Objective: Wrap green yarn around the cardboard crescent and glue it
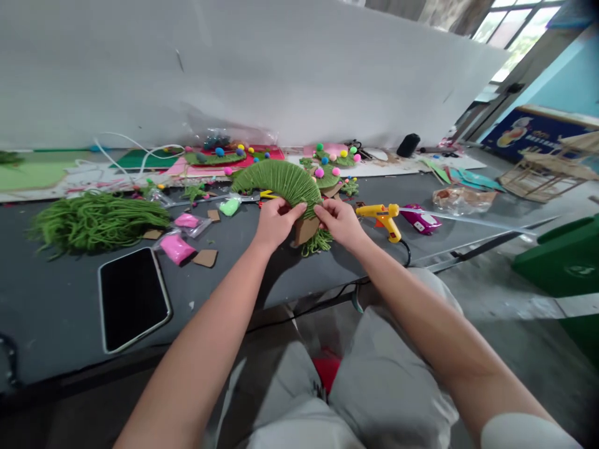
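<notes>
Both hands hold a curved cardboard piece (306,230) wrapped in green yarn (281,178), raised over the table's front part. My left hand (277,223) pinches the wrapped part near its lower end, thumb on top. At the right edge of the same end, my right hand (340,219) is closed with thumb and forefinger on the yarn. Bare brown cardboard shows below the last windings, and loose green strands (318,243) hang beneath it. The far end of the arc points left.
A heap of green yarn (100,221) and a tablet (133,299) are at left, with pink packets (176,247) nearby. Right of my hands lies a yellow glue gun (384,218) with a cord. Pompom-covered green pieces (218,157) line the back, before a white panel (262,75).
</notes>
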Tool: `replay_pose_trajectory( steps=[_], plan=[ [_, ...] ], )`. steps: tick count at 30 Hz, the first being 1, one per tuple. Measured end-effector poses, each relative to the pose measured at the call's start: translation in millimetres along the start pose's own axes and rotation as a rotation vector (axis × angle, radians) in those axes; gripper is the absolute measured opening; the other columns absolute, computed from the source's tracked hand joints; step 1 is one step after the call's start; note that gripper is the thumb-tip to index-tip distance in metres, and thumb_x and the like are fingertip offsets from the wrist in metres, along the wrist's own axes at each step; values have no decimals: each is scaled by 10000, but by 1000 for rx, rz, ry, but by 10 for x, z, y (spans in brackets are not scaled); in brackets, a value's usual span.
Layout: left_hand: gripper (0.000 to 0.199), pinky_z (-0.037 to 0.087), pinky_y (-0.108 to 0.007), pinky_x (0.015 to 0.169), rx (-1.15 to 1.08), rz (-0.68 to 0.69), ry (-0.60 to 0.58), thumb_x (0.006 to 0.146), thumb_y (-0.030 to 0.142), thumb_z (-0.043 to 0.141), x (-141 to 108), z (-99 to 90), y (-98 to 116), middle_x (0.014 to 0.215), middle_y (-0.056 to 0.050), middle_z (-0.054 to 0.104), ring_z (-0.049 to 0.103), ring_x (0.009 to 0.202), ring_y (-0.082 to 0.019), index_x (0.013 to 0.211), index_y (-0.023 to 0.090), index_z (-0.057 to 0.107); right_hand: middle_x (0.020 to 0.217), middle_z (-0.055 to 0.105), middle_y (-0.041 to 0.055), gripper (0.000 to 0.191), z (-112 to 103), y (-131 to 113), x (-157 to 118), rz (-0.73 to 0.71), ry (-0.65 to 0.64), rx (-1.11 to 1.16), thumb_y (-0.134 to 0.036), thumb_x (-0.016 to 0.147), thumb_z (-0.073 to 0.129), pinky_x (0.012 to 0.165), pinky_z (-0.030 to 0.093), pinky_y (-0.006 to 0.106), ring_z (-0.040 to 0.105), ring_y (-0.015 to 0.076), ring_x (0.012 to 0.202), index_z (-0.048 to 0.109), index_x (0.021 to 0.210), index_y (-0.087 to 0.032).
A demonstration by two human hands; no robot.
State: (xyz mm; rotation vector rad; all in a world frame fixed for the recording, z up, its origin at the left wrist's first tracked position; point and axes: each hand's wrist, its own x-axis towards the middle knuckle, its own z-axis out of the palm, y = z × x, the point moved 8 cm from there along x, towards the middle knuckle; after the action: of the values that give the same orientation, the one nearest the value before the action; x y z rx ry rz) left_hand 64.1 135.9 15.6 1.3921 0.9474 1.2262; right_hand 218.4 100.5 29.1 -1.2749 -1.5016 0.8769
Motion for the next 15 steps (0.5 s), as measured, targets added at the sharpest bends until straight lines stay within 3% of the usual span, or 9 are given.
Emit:
replay_pose_trajectory(
  steps=[3,5,9,12,15],
  plan=[
    [377,525,-273,644,-43,-84,70,673,485,799,-238,-139,-83,802,-43,707,632,692,-160,792,144,689,657,599,1,410,43,-64,-9,17,-107,20,-591,800,674,570,462,276,557,128,591,602,748,-191],
    [396,555,-289,668,-78,-148,127,697,513,771,-442,-262,-137,805,-36,697,643,681,-150,805,149,657,793,675,32,383,-32,-115,-33,10,-114,25,-564,833,646,598,475,276,593,134,654,656,840,-182],
    [421,568,-273,667,-92,-234,234,663,516,797,-769,-499,-199,688,7,630,604,597,-108,719,162,576,905,720,60,270,-195,-234,-158,-170,-150,-206,-401,846,657,676,476,294,602,144,727,710,951,-158],
    [429,571,-265,658,-76,-266,235,642,494,823,-867,-549,-221,625,20,588,590,570,-101,666,166,547,997,717,69,220,-190,-203,-305,-283,-259,-409,-280,820,650,741,481,301,615,160,801,737,986,-165],
    [438,583,-280,673,-37,-267,198,657,503,815,-895,-509,-228,593,15,564,603,583,-117,618,165,540,984,703,74,197,-249,-104,-381,-285,-243,-474,-227,799,649,760,469,307,603,163,792,739,961,-161]
  ],
)
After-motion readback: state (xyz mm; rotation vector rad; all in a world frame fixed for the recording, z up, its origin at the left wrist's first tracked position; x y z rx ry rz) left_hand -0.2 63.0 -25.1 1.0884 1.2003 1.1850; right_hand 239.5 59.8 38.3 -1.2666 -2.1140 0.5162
